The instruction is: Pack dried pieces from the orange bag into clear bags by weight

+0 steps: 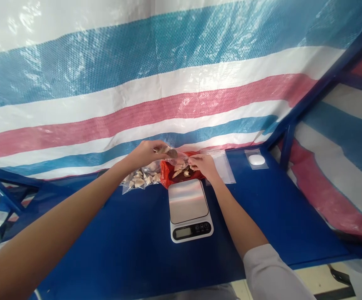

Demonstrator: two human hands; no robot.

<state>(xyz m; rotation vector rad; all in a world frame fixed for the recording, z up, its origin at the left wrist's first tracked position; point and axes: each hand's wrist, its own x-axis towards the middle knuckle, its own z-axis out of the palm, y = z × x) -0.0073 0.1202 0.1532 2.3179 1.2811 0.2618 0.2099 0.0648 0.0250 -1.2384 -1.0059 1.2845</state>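
My left hand (145, 153) pinches a brown dried mushroom slice (172, 153) at its fingertips, above the mouth of a red plastic bag (168, 175). That bag holds several brown and pale dried slices. My right hand (204, 163) is at the bag's far right side, with its fingers closed on the thin plastic edge at the opening. Below my left wrist lies a transparent bag of pale pieces (140, 179). A white kitchen scale (189, 208) with a steel platform stands just in front of the red bag, and nothing rests on it.
A flat transparent plastic bag (221, 167) lies right of my right hand. Further right is a small white oval object in a transparent sachet (256, 160). The blue table (262, 208) has a striped tarp wall behind it and blue metal framing at both sides.
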